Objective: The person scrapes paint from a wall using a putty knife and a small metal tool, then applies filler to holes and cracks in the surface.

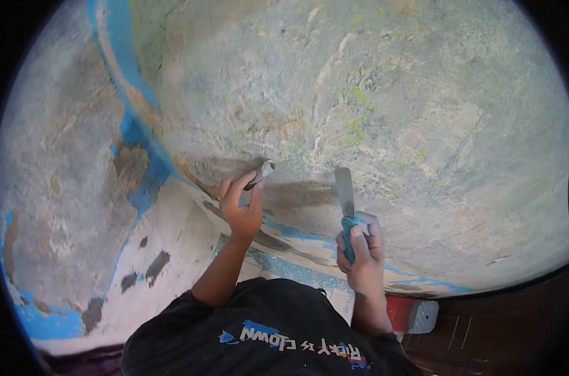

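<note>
My left hand (242,210) is closed on a short roll (267,169), pale at its end and dark along its side, held against or just in front of the wall. I cannot make out what the roll is made of. In my right hand (363,254) is a putty knife (344,191), gripped by a handle wrapped in teal material. Its flat metal blade points up, close to the wall; whether it touches cannot be told. The grey wall (422,113) behind both tools has a rough surface, with yellow-green specks and cracked patches.
At the left, a wall corner carries strips of peeling blue paint (149,182). White, chipped wall (171,219) lies below it. Light floor tiles (253,266) show near my body. A red and grey object (422,316) stands at the lower right beside a dark brown surface (485,326).
</note>
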`<state>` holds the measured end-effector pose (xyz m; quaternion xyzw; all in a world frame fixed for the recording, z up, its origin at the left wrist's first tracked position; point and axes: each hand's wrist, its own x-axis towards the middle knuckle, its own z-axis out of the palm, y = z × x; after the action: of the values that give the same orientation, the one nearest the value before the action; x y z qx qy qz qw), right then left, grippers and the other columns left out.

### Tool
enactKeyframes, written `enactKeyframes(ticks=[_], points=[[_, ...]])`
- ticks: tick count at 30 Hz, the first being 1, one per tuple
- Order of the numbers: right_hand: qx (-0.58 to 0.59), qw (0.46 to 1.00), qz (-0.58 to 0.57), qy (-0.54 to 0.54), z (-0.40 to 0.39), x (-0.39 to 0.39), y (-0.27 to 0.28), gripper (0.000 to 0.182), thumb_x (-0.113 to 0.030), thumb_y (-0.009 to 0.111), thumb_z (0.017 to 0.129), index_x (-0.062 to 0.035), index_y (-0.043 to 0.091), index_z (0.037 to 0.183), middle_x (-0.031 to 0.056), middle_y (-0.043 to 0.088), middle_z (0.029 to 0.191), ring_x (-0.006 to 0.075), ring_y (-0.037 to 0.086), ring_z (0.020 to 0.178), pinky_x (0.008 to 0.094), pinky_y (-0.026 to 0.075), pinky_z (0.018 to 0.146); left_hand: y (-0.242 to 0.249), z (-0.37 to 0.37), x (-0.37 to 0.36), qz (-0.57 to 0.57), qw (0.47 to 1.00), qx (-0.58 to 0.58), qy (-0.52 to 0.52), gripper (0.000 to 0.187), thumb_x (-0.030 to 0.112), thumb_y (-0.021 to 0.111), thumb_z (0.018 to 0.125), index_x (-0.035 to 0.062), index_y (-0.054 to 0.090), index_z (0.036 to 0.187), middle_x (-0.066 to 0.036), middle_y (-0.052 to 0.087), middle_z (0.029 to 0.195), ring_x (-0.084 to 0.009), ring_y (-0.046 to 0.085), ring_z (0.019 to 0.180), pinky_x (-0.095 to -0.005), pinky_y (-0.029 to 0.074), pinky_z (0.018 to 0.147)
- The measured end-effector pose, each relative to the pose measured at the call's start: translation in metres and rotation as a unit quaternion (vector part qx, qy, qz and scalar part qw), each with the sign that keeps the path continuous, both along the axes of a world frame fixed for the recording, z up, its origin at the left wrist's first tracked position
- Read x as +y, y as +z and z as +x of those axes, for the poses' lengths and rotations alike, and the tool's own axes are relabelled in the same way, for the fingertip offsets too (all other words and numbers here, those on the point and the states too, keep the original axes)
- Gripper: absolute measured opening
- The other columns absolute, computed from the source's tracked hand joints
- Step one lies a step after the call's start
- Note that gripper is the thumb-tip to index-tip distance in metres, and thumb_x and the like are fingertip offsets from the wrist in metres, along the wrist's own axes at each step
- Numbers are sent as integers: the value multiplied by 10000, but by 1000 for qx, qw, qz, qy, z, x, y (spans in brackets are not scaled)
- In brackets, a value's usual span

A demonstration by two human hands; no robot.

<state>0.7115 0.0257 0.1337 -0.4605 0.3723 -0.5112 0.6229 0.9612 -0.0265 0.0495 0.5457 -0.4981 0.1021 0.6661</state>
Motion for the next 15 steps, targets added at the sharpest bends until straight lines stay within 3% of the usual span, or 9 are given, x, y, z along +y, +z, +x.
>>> enactKeyframes(ticks=[4,7,15], points=[[59,998,1,16,-7,0,20,211,-213,513,1083,-99,514,1260,5,526,731,28,405,489,202,285,414,0,17,-9,-13,1000,10,-6,288,29,817,795,55,749,1074,-95,684,1003,-269,614,961,-375,466,850],[58,998,-19,2,14,-2,19,198,-213,505,1080,-101,523,1243,51,565,775,29,367,457,197,251,404,-5,22,-15,-17,999,22,-27,291,28,819,791,59,749,1072,-91,683,1002,-269,612,954,-381,465,849],[89,996,21,-20,14,7,26,184,-164,512,1075,-81,530,1238,8,538,735,17,380,485,201,266,411,-17,40,-16,-13,998,17,-53,291,10,812,786,60,746,1065,-91,703,1005,-268,620,933,-387,458,857]])
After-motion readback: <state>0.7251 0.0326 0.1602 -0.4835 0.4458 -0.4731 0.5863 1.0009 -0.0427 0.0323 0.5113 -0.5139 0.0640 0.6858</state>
